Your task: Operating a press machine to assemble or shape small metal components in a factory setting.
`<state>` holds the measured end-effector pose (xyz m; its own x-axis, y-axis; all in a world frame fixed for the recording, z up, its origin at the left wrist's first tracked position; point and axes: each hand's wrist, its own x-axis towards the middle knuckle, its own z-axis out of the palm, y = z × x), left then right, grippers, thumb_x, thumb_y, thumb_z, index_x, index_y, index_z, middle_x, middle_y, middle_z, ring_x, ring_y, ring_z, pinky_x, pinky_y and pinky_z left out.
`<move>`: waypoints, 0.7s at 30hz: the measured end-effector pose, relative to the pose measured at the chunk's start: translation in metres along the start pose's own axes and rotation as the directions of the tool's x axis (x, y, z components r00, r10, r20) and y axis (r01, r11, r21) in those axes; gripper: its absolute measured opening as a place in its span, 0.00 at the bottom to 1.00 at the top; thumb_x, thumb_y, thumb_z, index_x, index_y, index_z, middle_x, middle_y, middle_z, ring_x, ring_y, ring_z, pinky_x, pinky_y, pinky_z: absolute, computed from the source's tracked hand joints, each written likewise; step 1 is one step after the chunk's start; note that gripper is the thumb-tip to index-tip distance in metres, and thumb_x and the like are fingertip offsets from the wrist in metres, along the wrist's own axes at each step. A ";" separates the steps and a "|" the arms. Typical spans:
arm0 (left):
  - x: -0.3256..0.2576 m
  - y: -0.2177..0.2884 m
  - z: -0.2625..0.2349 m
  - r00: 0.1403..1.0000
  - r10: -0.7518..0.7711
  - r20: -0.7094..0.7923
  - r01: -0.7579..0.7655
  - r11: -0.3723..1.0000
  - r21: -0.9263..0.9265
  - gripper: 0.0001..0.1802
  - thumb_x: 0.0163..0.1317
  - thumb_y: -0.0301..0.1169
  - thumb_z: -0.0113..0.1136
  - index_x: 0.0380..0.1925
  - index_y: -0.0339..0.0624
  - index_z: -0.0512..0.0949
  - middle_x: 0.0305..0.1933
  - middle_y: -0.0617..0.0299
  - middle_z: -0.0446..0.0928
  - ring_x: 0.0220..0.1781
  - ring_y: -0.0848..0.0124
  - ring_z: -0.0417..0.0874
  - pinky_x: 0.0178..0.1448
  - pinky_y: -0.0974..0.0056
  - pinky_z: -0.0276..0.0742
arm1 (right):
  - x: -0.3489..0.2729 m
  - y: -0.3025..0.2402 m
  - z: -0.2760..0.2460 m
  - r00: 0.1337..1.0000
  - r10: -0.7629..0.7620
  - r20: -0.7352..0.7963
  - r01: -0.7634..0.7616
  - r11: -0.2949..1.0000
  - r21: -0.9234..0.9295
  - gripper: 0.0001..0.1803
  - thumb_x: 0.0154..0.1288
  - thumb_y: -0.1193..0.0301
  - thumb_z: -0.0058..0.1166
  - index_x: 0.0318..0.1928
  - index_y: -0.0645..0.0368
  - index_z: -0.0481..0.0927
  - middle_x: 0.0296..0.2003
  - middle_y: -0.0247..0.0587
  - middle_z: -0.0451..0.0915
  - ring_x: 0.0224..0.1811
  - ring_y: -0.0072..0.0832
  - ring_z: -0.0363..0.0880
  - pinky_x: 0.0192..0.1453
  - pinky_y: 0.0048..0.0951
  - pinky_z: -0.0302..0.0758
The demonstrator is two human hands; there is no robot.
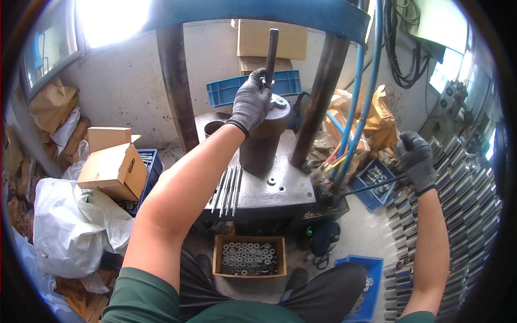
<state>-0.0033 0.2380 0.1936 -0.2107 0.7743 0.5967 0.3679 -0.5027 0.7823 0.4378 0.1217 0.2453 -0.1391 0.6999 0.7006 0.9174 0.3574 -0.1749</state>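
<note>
Currently, dark rod (272, 51) is gripped by left hand (252, 104), lever (375, 184) by right hand (417, 162); rod could be tipped by slackening.

A cardboard box (107, 171) sits beside white plastic (70, 229).

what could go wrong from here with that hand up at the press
The left hand is on the upright dark bar between the press columns: if anything came down there, it might get pinched. The slim silver rods lie at the front edge of the steel plate, so a bump could knock some off.
</note>
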 end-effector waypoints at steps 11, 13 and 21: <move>-0.164 -0.022 0.024 0.630 0.285 0.723 -0.657 0.692 0.300 0.28 0.62 0.39 0.67 0.62 0.44 0.77 0.63 0.49 0.79 0.67 0.49 0.79 0.68 0.45 0.75 | -0.024 -0.003 -0.017 0.999 -0.028 -0.037 0.024 0.993 -0.113 0.06 0.66 0.76 0.65 0.43 0.61 0.87 0.38 0.50 0.88 0.39 0.44 0.89 0.47 0.37 0.84; -0.191 -0.047 0.035 0.659 -0.096 0.746 -0.530 0.646 0.550 0.34 0.68 0.47 0.65 0.70 0.43 0.72 0.76 0.43 0.69 0.77 0.45 0.70 0.76 0.43 0.69 | -0.032 -0.007 -0.018 0.996 -0.083 -0.043 0.077 0.989 -0.124 0.06 0.65 0.77 0.65 0.42 0.61 0.87 0.37 0.49 0.87 0.39 0.43 0.88 0.47 0.36 0.83; -0.236 -0.065 0.029 0.615 -0.059 0.786 -0.630 0.564 0.535 0.24 0.69 0.36 0.60 0.62 0.38 0.77 0.59 0.47 0.79 0.62 0.49 0.81 0.63 0.48 0.81 | -0.126 -0.033 -0.045 0.976 -0.216 0.039 0.219 0.971 -0.099 0.09 0.58 0.82 0.64 0.39 0.57 0.83 0.33 0.46 0.83 0.33 0.45 0.84 0.39 0.40 0.80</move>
<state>0.0493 0.0989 -0.0034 0.5607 0.8081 0.1806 0.8244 -0.5652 -0.0305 0.4422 -0.0063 0.1937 -0.3485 0.6293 0.6946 0.8968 0.4393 0.0520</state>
